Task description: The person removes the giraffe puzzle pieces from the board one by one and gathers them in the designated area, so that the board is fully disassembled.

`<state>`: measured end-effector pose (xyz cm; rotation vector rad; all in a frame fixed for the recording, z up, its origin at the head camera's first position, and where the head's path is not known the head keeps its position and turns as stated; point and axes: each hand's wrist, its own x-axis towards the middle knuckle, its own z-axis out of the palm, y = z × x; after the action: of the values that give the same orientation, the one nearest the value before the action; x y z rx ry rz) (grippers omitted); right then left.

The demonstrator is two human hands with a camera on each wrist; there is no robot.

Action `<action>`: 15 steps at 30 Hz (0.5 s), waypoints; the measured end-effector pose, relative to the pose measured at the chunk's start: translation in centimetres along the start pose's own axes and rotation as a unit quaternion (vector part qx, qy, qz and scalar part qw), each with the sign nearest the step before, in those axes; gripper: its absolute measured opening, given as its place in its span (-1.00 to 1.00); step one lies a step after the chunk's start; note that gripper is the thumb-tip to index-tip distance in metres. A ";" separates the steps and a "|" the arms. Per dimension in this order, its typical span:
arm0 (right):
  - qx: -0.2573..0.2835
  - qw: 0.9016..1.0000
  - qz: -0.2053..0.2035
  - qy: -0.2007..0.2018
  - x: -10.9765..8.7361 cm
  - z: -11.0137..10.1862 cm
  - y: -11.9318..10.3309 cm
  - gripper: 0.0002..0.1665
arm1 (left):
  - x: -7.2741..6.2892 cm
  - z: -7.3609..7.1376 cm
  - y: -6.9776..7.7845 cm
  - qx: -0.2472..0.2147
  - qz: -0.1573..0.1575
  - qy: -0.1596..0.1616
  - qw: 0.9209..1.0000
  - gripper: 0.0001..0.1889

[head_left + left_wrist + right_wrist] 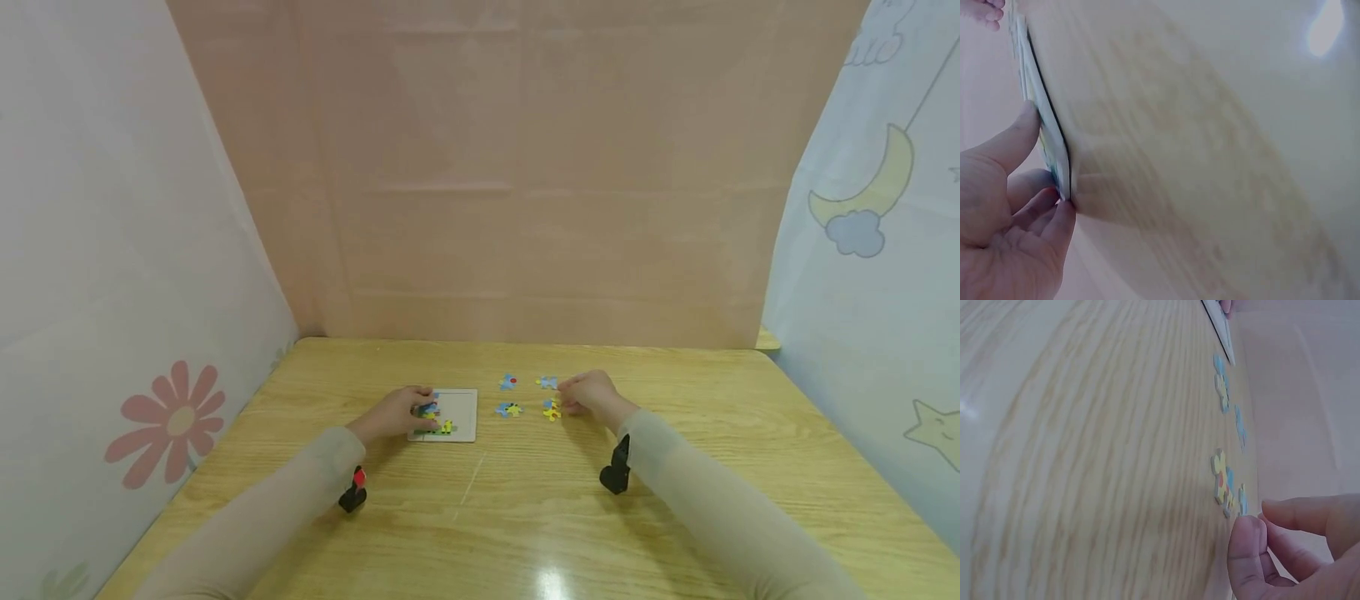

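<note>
In the head view, a white puzzle tray (pixel 465 417) lies on the table with several colourful pieces (pixel 447 427) fitted in its left part. My left hand (pixel 393 412) holds the tray at its left side; in the left wrist view the thumb lies along the tray (pixel 1054 140) and the other fingers curl at its edge. My right hand (pixel 592 393) is beside the loose jigsaw pieces, closest to a blue one (pixel 548 382) and a yellow-and-blue one (pixel 552 409). Its thumb and fingertips are bent near each other, with no piece visible between them in the right wrist view.
Two more loose pieces, one blue with a red spot (pixel 508 382) and one blue and yellow (pixel 511 410), lie between the tray and my right hand. Behind the wooden table (pixel 525 517) hangs a tan cloth (pixel 525 183); patterned white cloths flank both sides.
</note>
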<state>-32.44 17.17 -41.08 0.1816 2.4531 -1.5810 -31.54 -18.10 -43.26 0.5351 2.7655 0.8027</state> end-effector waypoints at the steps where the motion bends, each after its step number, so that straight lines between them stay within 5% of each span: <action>1: 0.003 1.000 0.003 0.000 0.1 0.1 -0.1 -0.67 | 0.0 -0.2 -0.1 -0.001 0.004 -0.006 1.000 -0.30; 6: 0.001 1.000 0.016 0.003 0.4 0.6 -1.0 -0.66 | 0.0 -0.6 -0.5 0.015 0.017 -0.024 0.999 -0.26; 15: 0.020 1.000 0.003 -0.015 1.2 2.3 -2.1 -0.64 | 0.3 -0.4 -0.8 0.038 0.020 -0.011 0.999 -0.25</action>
<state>-33.84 14.15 -40.47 0.1715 2.3967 -1.6197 -32.15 -18.79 -43.34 0.6112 2.7832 0.6968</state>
